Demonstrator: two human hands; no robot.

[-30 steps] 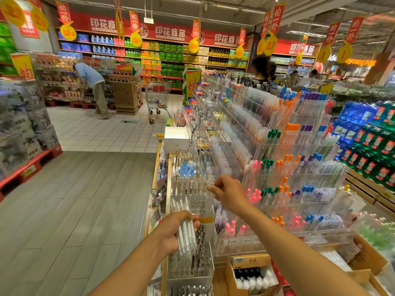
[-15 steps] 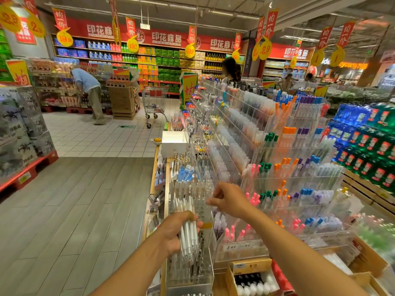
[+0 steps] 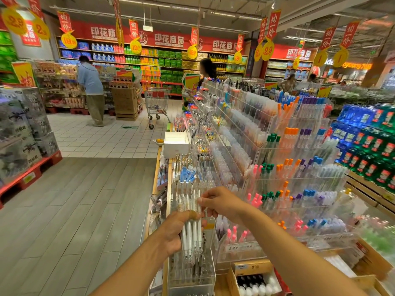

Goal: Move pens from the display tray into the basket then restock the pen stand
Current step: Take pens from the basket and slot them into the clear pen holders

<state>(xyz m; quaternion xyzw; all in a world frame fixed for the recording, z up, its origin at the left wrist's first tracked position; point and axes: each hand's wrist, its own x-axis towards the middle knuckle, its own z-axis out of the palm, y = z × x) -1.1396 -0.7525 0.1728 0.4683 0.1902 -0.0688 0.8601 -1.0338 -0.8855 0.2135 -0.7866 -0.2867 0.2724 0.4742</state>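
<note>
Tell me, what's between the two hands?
In the head view, the tops of the white pens stand between the left hand gripping them and the right hand.

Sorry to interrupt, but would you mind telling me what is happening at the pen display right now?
A person stands at a shop's pen display. The left hand grips a bundle of white pens upright over a clear acrylic pen stand. The right hand is at the tops of those pens, its fingers curled there as if pinching one, though blur hides the exact contact. Tiered clear racks of coloured pens fill the right side. No basket is in view.
</note>
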